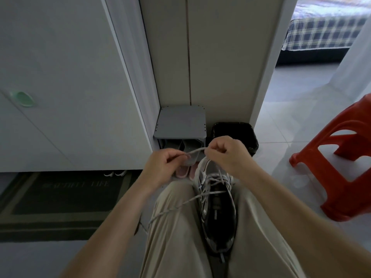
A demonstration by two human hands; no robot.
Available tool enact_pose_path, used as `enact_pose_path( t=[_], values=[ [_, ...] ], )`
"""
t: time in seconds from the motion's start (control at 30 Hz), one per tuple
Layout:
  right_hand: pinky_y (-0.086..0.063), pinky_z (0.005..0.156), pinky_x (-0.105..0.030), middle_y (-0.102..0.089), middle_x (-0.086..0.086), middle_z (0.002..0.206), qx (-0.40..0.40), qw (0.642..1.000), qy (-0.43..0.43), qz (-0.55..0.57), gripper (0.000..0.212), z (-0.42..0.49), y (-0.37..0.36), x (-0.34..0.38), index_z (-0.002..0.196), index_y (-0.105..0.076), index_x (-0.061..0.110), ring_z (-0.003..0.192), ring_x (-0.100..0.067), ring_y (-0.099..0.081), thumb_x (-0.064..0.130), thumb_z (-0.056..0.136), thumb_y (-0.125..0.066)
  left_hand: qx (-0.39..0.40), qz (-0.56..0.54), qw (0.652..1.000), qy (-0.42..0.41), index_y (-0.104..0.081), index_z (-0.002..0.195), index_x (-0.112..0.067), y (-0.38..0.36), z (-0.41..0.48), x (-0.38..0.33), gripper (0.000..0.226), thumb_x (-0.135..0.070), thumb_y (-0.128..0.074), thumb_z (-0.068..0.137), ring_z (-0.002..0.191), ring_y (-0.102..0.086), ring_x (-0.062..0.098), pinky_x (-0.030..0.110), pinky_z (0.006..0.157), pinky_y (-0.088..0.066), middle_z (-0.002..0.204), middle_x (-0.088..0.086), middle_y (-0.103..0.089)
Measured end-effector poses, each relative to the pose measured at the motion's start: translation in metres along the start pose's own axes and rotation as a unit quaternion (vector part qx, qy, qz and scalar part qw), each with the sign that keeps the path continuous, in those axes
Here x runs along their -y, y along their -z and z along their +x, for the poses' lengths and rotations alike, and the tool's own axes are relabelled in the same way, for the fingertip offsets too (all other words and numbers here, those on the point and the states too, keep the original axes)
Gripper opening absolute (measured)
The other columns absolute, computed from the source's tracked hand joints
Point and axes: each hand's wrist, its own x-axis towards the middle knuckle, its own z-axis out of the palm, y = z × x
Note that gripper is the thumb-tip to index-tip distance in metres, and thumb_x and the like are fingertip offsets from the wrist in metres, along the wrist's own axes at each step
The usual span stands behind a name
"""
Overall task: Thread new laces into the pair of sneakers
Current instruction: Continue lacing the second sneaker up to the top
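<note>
Pale tiles (281,121) and a white cabinet (70,77) stand behind my hands. My left hand (160,165) and my right hand (227,154) are both curled, each pinching the grey lace (195,151), which is stretched between them. Just below them the sneaker (217,199) rests between my legs (176,227), toe away from me. Another part of the lace trails over the left one.
</note>
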Motion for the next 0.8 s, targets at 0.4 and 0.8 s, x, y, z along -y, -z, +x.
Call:
enact_pose_path(
  t=[0.4, 0.8],
  values=[
    [-0.048, 0.071, -0.035, -0.059, -0.014, 0.072, -0.055, 0.975, -0.029, 0.215, 0.02, 0.009, 0.013, 0.022, 0.082, -0.071, 0.006, 0.067, -0.021, -0.052, 0.024, 0.086, -0.066, -0.04, -0.02, 0.996, 0.074, -0.071, 0.097, -0.019, 0.008, -0.009, 0.057, 0.014, -0.012, -0.06, 0.091, 0.071, -0.064, 0.008, 0.01, 0.064, -0.05, 0.083, -0.001, -0.071],
    [-0.052, 0.068, -0.025, -0.065, -0.004, 0.075, -0.102, 0.979, 0.008, 0.177, 0.009, 0.022, 0.016, 0.042, 0.079, -0.069, 0.02, 0.068, -0.011, -0.057, 0.027, 0.084, -0.069, -0.033, 0.108, 0.99, 0.083, -0.073, 0.085, -0.024, -0.002, -0.035, 0.066, 0.013, -0.031, -0.063, 0.089, 0.055, -0.056, 0.004, 0.028, 0.058, -0.048, 0.063, -0.004, -0.064]
  ],
)
